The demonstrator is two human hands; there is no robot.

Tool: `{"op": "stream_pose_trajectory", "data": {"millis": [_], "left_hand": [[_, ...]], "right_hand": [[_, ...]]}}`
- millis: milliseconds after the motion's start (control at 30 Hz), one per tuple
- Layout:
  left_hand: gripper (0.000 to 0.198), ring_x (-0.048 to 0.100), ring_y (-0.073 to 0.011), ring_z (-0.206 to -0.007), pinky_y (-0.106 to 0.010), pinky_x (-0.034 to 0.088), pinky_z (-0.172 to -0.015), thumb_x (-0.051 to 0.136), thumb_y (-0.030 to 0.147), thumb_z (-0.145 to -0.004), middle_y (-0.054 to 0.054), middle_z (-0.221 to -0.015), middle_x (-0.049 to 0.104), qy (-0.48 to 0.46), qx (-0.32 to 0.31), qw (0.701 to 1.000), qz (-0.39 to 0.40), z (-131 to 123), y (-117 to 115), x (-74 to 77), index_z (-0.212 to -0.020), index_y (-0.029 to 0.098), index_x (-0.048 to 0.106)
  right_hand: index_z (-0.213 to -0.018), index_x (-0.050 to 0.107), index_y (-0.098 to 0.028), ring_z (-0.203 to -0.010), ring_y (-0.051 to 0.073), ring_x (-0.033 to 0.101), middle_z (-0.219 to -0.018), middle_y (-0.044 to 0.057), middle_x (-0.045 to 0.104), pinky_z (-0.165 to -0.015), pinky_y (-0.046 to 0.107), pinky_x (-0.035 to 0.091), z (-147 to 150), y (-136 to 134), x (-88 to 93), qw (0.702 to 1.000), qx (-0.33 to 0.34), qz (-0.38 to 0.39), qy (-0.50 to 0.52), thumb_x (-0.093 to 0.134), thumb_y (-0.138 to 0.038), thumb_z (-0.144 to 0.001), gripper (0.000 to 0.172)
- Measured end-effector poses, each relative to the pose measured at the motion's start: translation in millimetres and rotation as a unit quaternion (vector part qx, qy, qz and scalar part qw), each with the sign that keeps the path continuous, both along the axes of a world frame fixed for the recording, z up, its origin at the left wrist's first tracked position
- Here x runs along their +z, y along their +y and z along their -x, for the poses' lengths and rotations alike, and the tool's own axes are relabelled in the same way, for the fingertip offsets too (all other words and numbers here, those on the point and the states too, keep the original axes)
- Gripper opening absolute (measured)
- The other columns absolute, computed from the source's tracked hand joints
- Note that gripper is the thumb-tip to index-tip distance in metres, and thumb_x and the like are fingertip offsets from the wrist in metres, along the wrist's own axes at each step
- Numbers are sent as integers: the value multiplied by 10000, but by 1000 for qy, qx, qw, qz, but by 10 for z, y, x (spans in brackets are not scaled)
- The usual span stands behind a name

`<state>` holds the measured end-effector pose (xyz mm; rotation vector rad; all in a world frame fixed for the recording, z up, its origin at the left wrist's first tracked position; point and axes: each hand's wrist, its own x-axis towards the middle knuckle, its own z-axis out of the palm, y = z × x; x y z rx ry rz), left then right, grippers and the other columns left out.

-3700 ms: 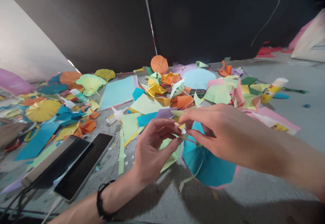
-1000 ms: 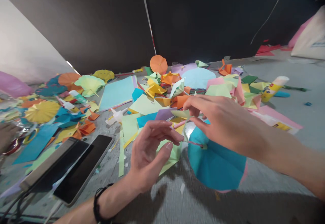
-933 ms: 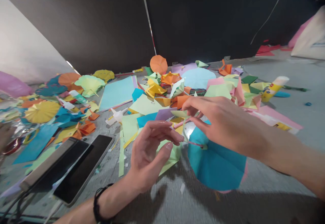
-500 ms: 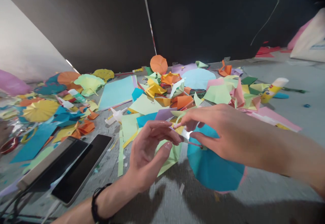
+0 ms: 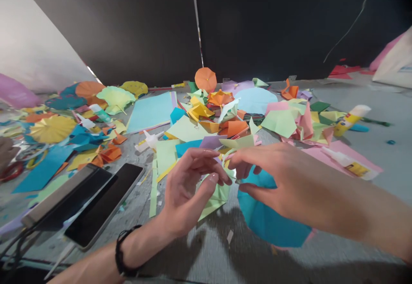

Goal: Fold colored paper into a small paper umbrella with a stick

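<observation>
- The left hand [image 5: 188, 191], with a black beaded bracelet [image 5: 124, 249] on its wrist, is curled, its fingertips [image 5: 214, 154] and thumb reaching in toward a small pale translucent ring [image 5: 228, 158]; whether it is clenched on anything, I cannot tell.
- The right hand [image 5: 289, 185] comes in from the right, fingers bent over the top of a teal folded-paper umbrella [image 5: 267, 217]; its fingertips [image 5: 240, 157] sit right by the ring, but whether they are gripping it or the umbrella, I cannot tell.
- The umbrella is just below the right hand, a faceted teal cone tilted over, with a pink paper edge [image 5: 309, 236] showing along its lower rim.
- A crumpled pale green paper sheet [image 5: 217, 199] lies beneath the left hand's fingers, just beside the umbrella.
- A lilac paper scrap [image 5: 210, 142] and a pale yellow-green paper strip [image 5: 240, 142] lie just beyond the fingertips.
- A black smartphone [image 5: 106, 202] lies on the grey concrete floor [image 5: 383, 155], left of the left hand, beside a silver-edged power bank [image 5: 64, 193].
- Beyond the hands spreads a heap of coloured paper, including an orange paper umbrella [image 5: 206, 80], a yellow pleated paper fan [image 5: 51, 129] and a yellow glue stick [image 5: 349, 121].
</observation>
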<state>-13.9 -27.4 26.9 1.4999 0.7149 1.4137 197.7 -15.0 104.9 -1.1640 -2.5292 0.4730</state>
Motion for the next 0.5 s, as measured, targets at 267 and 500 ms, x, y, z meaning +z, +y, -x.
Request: {"op": "stream_pose_trajectory", "data": {"millis": [267, 500], "left_hand": [[145, 661, -153, -783, -285, 534, -731, 668, 233, -1000, -19, -862, 699, 5, 26, 1000, -6, 13, 29, -26, -1139, 202, 644], [132, 668, -174, -818, -315, 529, -771, 663, 239, -1003, -27, -873, 701, 16, 36, 999, -7, 21, 43, -33, -1129, 200, 648]], "right_hand": [[-1013, 687, -283, -898, 177, 726, -1021, -58, 783, -714, 306, 473, 19, 40, -24, 1000, 4, 16, 18, 721, -148, -890, 186], [-976, 672, -267, -854, 171, 706, -991, -43, 773, -694, 305, 468, 28, 41, -22, 999, 8, 30, 21, 683, -154, -902, 135]]}}
